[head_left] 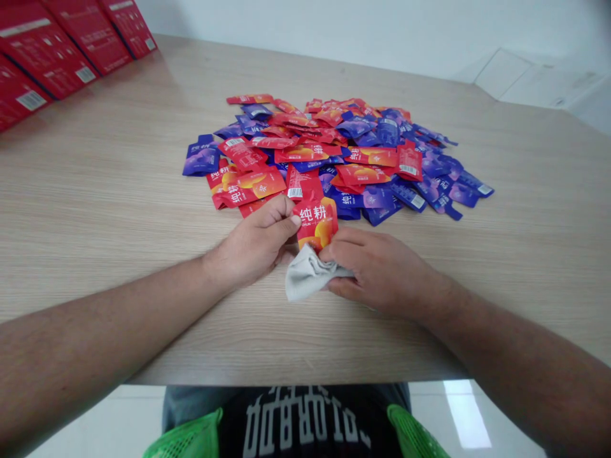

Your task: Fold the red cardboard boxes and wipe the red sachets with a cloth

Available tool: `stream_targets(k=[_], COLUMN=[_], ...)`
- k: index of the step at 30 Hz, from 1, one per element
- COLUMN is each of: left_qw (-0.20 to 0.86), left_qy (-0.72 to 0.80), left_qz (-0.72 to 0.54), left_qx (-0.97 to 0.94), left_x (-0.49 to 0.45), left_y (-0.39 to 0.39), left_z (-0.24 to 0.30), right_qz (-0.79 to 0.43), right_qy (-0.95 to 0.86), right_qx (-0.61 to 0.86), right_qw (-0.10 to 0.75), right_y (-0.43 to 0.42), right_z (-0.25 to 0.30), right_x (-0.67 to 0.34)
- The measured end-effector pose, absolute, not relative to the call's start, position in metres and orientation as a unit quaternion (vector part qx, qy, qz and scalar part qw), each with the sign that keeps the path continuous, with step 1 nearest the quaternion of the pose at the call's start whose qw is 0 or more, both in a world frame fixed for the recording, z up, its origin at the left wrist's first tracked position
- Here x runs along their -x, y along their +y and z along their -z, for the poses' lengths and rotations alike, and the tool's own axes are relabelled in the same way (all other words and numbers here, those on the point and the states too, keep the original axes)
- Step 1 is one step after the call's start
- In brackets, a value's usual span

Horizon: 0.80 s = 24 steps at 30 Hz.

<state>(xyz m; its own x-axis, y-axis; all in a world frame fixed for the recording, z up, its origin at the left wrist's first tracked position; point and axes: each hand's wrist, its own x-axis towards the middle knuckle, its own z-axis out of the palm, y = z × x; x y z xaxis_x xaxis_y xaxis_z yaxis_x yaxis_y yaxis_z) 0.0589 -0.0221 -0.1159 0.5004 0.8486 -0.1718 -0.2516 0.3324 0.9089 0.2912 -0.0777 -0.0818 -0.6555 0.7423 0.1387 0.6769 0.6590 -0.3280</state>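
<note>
Between my two hands a red pouch [317,222] with orange fruit and white characters is held up, its front toward me. My left hand [260,238] pinches its left edge between thumb and fingers. A pale grey cloth [305,275] is bunched in my right hand [377,264], whose fingers press it at the pouch's lower right. Just beyond my hands lies a heap of red pouches [308,152] mixed with purple ones [432,168]. Part of the cloth is hidden under my right fingers.
Red boxes [52,48] with barcodes stand in a row at the back left of the wooden table [119,172]. A white wall [334,32] runs behind it, and a white boxy object [529,79] is at the back right. The table's front edge is close to my body.
</note>
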Motion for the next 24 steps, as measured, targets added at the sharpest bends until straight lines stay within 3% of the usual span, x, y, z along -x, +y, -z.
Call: stream_targets(k=[4,9,13,18,22,24], left_qw=[0.747,0.743,0.753,0.742,0.725,0.705], left_qy=[0.324,0.323,0.318,0.319,0.323,0.314], left_qz=[-0.361,-0.371,-0.354,-0.366,-0.325,-0.317], left_qx=[-0.454,-0.453,-0.454,-0.463,-0.515,-0.551], left_x=[-0.058,-0.057,-0.056,-0.055,-0.053,-0.052], left_y=[-0.021,-0.021,-0.022,-0.022,-0.022,-0.021], left_z=[0.116,0.116,0.113,0.114,0.118,0.120], right_qz=[-0.105,-0.147,-0.103,-0.165,-0.106,-0.113], right_qy=[-0.876,-0.899,-0.868,-0.904,-0.858,-0.861], right_qx=[0.420,0.386,0.426,0.368,0.435,0.427], right_qw=[0.210,0.148,0.232,0.138,0.251,0.253], right_y=[-0.070,-0.064,-0.059,-0.059,-0.062,-0.064], right_z=[0.082,0.080,0.081,0.081,0.079,0.079], right_x=[-0.300,-0.307,-0.311,-0.309,-0.305,-0.303])
